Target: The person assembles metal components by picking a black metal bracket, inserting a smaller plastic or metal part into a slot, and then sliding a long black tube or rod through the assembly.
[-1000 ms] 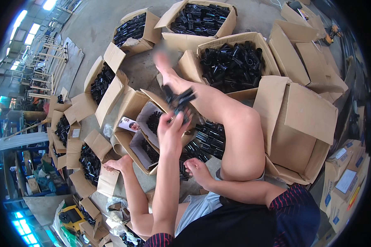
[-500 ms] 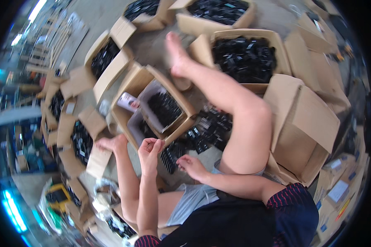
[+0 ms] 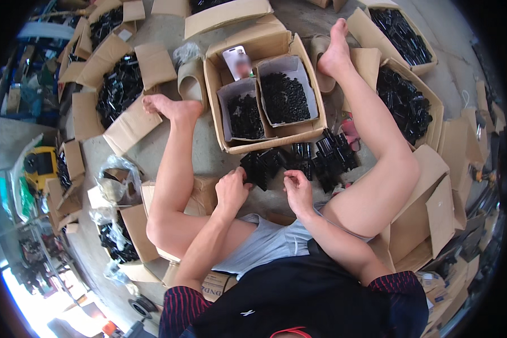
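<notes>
My left hand [image 3: 232, 192] is closed, with its fingertips at the near left end of a group of black plastic parts [image 3: 263, 167] on the floor. Across a small gap, my right hand [image 3: 298, 193] is curled into a pinch just below the same parts. Whatever either hand grips is too small or hidden to make out. Beyond the parts stands an open cardboard box [image 3: 276, 143]. Inside it are two smaller trays, a left one [image 3: 226, 112] and a right one [image 3: 307, 79], both with small black pieces.
A phone [image 3: 232, 58] leans inside the box's back left. Slippers [image 3: 192, 84] lie beside it. Cartons of black parts stand around, including a left one [image 3: 87, 115] and a right one [image 3: 436, 104]. An open carton [image 3: 417, 225] sits by my right knee. My bare legs frame the work area.
The view has turned, so the box with trays now sits straight ahead. My left hand has come down from beside the box to the black parts; my right hand stays near them, fingers curled.
</notes>
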Tool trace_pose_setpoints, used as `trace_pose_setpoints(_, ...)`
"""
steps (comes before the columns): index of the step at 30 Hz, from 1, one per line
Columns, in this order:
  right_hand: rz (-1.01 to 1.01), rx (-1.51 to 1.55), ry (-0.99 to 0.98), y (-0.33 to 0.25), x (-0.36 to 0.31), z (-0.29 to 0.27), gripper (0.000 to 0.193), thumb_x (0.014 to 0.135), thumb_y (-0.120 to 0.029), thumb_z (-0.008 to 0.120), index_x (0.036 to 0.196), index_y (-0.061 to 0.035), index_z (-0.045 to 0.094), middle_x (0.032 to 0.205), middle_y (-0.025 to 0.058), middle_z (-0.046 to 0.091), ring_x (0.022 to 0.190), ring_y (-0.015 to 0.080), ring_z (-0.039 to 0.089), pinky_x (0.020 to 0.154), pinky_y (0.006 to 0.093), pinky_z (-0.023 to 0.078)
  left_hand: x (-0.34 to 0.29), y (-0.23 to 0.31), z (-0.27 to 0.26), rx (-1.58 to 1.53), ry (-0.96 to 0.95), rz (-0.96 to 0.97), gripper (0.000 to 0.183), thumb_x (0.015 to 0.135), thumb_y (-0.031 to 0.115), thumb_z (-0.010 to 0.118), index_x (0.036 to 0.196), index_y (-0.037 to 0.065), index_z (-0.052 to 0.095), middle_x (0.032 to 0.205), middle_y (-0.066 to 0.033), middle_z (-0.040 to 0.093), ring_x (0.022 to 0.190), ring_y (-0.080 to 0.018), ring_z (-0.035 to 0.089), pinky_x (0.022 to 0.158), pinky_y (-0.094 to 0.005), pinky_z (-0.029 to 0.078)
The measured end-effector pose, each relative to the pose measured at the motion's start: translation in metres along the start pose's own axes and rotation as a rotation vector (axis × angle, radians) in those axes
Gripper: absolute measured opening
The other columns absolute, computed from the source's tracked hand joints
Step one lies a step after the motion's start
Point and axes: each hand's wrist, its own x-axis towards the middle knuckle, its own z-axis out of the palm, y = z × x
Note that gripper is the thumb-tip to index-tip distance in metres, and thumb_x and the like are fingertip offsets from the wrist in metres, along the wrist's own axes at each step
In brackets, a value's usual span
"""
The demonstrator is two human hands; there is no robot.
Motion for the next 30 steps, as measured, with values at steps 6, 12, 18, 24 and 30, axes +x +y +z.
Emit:
trace_pose_setpoints(6, -0.223, -0.316, 0.048, -0.025, 0.002, -0.002, 0.013, 0.091, -0.007, 0.068, 0.102, -0.0021, 0.068, 0.088, 0.0106, 0.070, 0.073, 0.0187, 0.066, 0.067, 0.0317, 0.052, -0.014, 0.006, 0.011, -0.031, 0.028, 0.202, 0.034, 0.076, 0.014, 0.079, 0.106, 0.009, 0.063, 0.093, -0.0113, 0.070, 0.088, -0.0316, 0.070, 0.073, -0.0439, 0.056)
trace_pose_setpoints(12, -0.177, -0.365, -0.094, -0.013, -0.007, 0.006, 0.012, 0.091, -0.010, 0.068, 0.101, -0.0020, 0.069, 0.086, 0.0111, 0.072, 0.071, 0.0201, 0.068, 0.067, 0.0324, 0.053, -0.001, -0.003, 0.032, 0.147, 0.108, 0.209, 0.030, 0.075, 0.007, 0.075, 0.103, 0.007, 0.064, 0.093, -0.0123, 0.067, 0.090, -0.0322, 0.069, 0.072, -0.0434, 0.057)
trace_pose_setpoints(18, -0.159, -0.342, -0.138, -0.013, -0.006, 0.005, 0.014, 0.092, -0.012, 0.068, 0.102, -0.0015, 0.069, 0.086, 0.0118, 0.072, 0.072, 0.0200, 0.068, 0.067, 0.0329, 0.053, -0.002, -0.005, 0.045, 0.232, 0.101, 0.205, 0.025, 0.072, 0.007, 0.075, 0.096, 0.006, 0.067, 0.094, -0.0131, 0.064, 0.089, -0.0313, 0.069, 0.072, -0.0419, 0.058)
trace_pose_setpoints(24, -0.134, -0.338, -0.256, -0.020, -0.007, -0.001, 0.026, 0.090, -0.019, 0.072, 0.110, -0.0032, 0.070, 0.094, 0.0135, 0.074, 0.082, 0.0225, 0.072, 0.072, 0.0346, 0.056, -0.004, 0.000, 0.023, 0.068, 0.106, 0.234, 0.015, 0.076, 0.007, 0.070, 0.090, 0.004, 0.071, 0.096, -0.0134, 0.065, 0.093, -0.0316, 0.068, 0.078, -0.0411, 0.057)
trace_pose_setpoints(30, -0.255, -0.145, -0.494, -0.062, -0.025, -0.003, 0.051, 0.087, -0.033, 0.079, 0.126, -0.0034, 0.063, 0.114, 0.0169, 0.072, 0.102, 0.0267, 0.072, 0.080, 0.0372, 0.057, -0.029, 0.018, -0.021, -0.303, -0.020, -0.090, 0.030, 0.079, 0.016, 0.075, 0.103, 0.001, 0.065, 0.099, -0.0196, 0.071, 0.096, -0.0376, 0.069, 0.082, -0.0461, 0.055)
